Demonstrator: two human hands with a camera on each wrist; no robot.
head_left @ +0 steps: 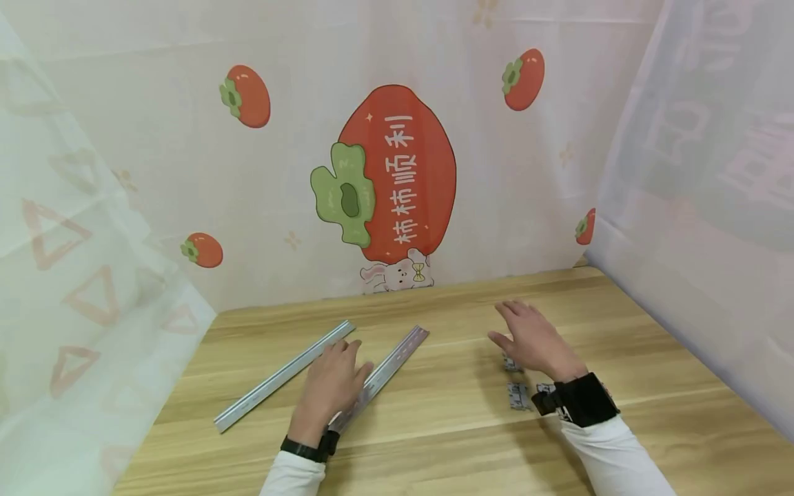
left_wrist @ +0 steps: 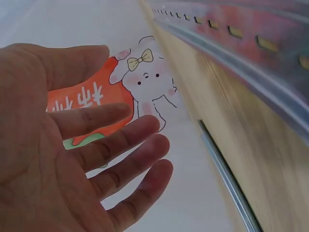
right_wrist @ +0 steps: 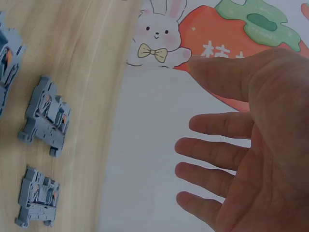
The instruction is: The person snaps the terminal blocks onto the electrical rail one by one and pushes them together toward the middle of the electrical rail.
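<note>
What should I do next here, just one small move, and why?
I'd probably lower the right hand and pinch one of the gray parts. That hand looks empty, its fingers loosely spread, and the parts lie close to it. The left hand, also empty, is near the slotted metal rail, so it seems better placed for that.

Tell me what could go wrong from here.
In the head view, the left grip overlaps the slotted rail; a low sweep might nudge it askew.

The right grip and black wrist device partly hide the small grey modules in that view, so one could be bumped unnoticed.
</note>
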